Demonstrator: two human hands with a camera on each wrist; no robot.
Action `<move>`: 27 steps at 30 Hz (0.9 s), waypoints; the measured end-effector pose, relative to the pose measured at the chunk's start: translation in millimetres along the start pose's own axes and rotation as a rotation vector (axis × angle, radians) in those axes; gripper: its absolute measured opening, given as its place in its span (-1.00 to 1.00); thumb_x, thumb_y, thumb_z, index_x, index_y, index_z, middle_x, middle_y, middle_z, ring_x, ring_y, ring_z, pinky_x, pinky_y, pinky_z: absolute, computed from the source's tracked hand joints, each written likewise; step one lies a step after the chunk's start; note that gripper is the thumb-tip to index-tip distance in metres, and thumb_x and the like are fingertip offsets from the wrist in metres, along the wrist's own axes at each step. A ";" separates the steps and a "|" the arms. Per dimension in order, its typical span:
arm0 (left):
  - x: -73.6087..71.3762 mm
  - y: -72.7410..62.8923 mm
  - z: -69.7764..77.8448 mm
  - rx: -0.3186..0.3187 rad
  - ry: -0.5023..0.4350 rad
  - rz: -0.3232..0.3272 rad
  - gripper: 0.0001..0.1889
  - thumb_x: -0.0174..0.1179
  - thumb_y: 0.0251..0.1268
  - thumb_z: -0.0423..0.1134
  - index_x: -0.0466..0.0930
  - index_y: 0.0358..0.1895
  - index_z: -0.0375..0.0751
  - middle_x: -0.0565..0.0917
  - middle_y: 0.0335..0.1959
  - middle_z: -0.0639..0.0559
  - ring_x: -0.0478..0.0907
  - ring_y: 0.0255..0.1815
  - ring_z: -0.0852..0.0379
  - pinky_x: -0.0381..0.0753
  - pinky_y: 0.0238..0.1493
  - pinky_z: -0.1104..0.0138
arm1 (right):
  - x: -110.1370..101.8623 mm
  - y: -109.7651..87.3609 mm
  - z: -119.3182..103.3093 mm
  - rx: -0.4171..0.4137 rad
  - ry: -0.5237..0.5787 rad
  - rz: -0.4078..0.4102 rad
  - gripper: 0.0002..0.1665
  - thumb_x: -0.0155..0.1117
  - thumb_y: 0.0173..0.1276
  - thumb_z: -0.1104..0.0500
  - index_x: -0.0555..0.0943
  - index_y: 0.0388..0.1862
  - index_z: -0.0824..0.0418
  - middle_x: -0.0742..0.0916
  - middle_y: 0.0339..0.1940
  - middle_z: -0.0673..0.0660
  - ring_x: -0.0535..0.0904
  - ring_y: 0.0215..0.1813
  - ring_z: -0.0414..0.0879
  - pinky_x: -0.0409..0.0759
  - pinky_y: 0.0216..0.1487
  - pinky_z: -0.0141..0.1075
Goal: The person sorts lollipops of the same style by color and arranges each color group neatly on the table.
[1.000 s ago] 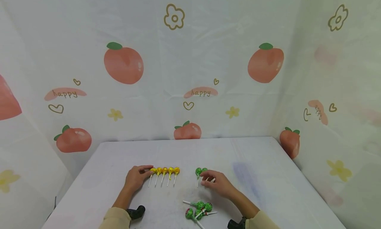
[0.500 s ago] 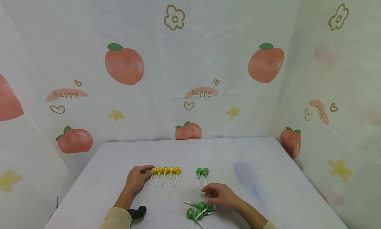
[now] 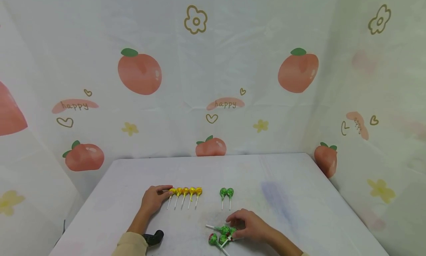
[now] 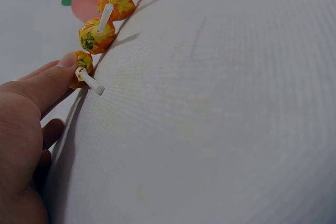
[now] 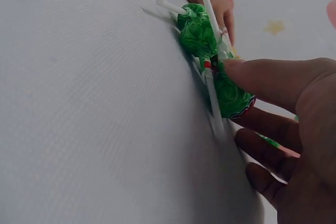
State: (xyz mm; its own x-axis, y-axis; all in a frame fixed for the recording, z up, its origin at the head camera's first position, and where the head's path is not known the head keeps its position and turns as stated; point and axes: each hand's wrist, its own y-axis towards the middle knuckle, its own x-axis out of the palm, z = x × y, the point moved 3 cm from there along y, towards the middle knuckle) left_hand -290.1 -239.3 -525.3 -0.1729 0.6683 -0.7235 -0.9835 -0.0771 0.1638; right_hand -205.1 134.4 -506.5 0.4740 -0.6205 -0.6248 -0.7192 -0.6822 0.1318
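L hand (image 3: 154, 199) is placed at the L end of the yellow row (image 3: 185, 191), w/ the leftmost yellow lolly (image 4: 86, 60) pinched at its wrapped head betw. thumb & index. R hand (image 3: 251, 226) is held at the green pile (image 3: 225, 231), fingers loosely bent, moderate gap left betw. thumb & fingers; its thumb tip is seen against one green lolly (image 5: 232, 95), but no firm grip is shown & the pressure can't be told.

Approx. 4 green heads can be made out in the pile, nr. the front of the white table (image 3: 133, 174), sticks crossed at diff. angles. Beyond it a green pair (image 3: 227, 192) is laid side by side, sticks twd. the person, approx. level w/ the yellow row.

Handling (est.): lollies should be found v. light; heads hard & round, so prone to roll; wrappers thin, crinkly, poss. a bit slippery; sticks stiff but bendable if forced. Best taken by the head, thumb & index on opp. sides, or at the neck; crossed sticks may be snagged, so a straight-up lift is advised.
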 end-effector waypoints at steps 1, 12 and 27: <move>0.1 0.1 0.1 0.001 0.002 0.002 -0.71 0.38 0.18 -0.13 0.75 -0.03 -0.08 0.62 -0.17 -0.07 0.52 -0.12 -0.06 0.48 -0.07 0.00 | -0.1 -0.3 -0.6 -0.008 -0.018 -0.007 -0.54 0.51 0.13 0.09 0.65 0.02 0.13 0.66 -0.21 -0.14 0.50 -0.15 -0.30 0.50 -0.13 -0.35; 0.3 -0.8 -1.8 -0.007 -0.003 -0.019 -0.71 0.38 0.18 -0.12 0.75 -0.03 -0.07 0.62 -0.18 -0.05 0.51 -0.14 -0.04 0.47 -0.07 0.01 | -1.1 -0.3 -2.1 -0.001 -0.101 -0.030 -0.57 0.51 0.15 0.09 0.65 0.01 0.08 0.58 -0.26 -0.24 0.45 -0.22 -0.36 0.49 -0.17 -0.37; -1.8 -0.8 0.9 0.012 0.002 -0.021 -0.70 0.37 0.19 -0.11 0.75 -0.03 -0.09 0.62 -0.19 -0.05 0.51 -0.14 -0.04 0.47 -0.07 -0.01 | -20.3 -3.3 8.3 0.054 -0.152 0.100 -0.61 0.51 0.13 0.15 0.65 -0.05 0.16 0.57 -0.34 -0.22 0.47 -0.30 -0.34 0.51 -0.29 -0.36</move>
State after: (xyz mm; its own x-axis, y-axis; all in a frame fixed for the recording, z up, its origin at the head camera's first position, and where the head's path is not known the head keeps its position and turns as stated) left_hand -289.0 -239.8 -523.6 -0.1520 0.6682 -0.7283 -0.9863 -0.0541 0.1561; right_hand -216.5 152.4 -500.6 0.3192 -0.6159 -0.7203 -0.7870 -0.5957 0.1606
